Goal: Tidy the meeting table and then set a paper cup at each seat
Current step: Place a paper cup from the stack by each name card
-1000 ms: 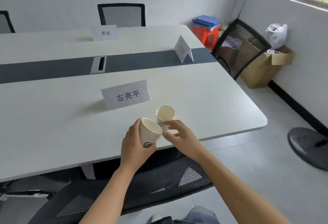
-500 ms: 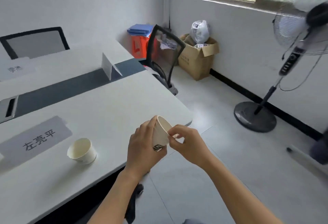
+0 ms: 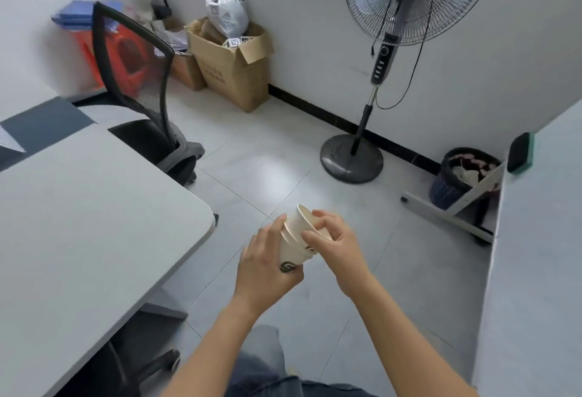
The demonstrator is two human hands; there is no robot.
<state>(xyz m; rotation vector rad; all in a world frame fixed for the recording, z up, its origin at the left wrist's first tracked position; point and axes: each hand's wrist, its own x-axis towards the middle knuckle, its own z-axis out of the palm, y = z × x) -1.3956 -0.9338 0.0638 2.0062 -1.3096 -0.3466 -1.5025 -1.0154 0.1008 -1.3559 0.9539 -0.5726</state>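
Note:
A stack of white paper cups [image 3: 294, 240] with a black logo is held over the floor, tilted to the right, past the corner of the meeting table [image 3: 78, 223]. My left hand [image 3: 267, 261] wraps around the bottom of the stack. My right hand [image 3: 330, 239] pinches the rim of the top cup, whose wall shows a little above the others. No cup on the table is in view.
A black mesh chair [image 3: 135, 81] stands at the table's end. Behind it are a red stool [image 3: 94, 50], cardboard boxes [image 3: 233, 62] and a plastic bag. A standing fan [image 3: 390, 50] and a dark waste basket [image 3: 463, 176] stand by the wall. A white board [image 3: 535, 255] rises at right.
The view has swung right, away from the table; the name card and the cup set beside it have left the frame. Both hands stay on the cup stack, now over the floor.

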